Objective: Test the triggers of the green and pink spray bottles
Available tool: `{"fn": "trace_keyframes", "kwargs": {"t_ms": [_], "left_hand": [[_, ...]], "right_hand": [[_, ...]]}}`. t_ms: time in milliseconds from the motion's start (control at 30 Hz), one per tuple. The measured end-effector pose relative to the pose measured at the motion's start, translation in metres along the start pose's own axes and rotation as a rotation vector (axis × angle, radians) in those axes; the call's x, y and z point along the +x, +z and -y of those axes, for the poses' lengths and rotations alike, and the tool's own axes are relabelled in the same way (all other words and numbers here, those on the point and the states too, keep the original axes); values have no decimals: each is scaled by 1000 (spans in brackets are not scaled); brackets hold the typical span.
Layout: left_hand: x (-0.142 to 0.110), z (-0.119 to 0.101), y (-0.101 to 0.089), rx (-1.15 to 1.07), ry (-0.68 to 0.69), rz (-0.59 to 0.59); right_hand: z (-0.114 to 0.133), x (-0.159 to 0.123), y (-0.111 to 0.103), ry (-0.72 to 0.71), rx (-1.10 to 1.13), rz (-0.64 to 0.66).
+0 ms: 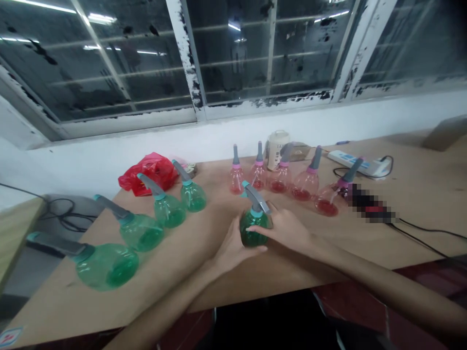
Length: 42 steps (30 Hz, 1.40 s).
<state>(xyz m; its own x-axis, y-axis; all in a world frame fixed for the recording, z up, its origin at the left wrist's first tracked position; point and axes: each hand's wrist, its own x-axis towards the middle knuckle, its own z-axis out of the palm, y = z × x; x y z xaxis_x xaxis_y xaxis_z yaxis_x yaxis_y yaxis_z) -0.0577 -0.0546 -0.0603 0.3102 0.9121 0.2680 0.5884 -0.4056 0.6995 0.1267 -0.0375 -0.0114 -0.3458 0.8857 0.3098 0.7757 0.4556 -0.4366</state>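
Note:
A green spray bottle with a grey and teal trigger head stands upright near the middle of the wooden table, between my two hands. My left hand is curved round its left side. From the right, my right hand grips the bottle, its thumb across the front and its fingers partly hidden behind the trigger head. Several similar green spray bottles with green liquid form a slanting row on the left. Several pink spray bottles holding red liquid line up at the back right.
Behind the green row lies a crumpled red plastic bag. A cream container stands behind the pink bottles, and a white power strip with a cord lies farther right. Black cables cross the right side. A windowed wall borders the table's back.

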Motion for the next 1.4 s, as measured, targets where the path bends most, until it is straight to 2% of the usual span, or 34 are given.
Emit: {"fn": "trace_keyframes", "kwargs": {"t_ms": [133,267,400,600,800,933,1100,1400], "left_hand": [[24,4,20,-190,-3,10],[38,7,24,-143,31,13],[48,7,26,-133,73,11],[48,9,26,-125,90,21],[45,9,22,-127,-10,-34],[44,13,23,-82,-37,-63],[44,20,26,-66,-57,-56],[47,13,22,-62,-17,-47]], "right_hand": [[-8,1,-10,-22,43,17],[-22,8,-18,-3,118,-65],[-28,24,-13,-12,248,-128],[-14,52,0,-104,518,-214],[-9,71,5,-215,652,-201],[-11,74,11,-193,680,-190],[-15,74,15,-240,667,-211],[-17,74,16,-228,684,-187]]}}
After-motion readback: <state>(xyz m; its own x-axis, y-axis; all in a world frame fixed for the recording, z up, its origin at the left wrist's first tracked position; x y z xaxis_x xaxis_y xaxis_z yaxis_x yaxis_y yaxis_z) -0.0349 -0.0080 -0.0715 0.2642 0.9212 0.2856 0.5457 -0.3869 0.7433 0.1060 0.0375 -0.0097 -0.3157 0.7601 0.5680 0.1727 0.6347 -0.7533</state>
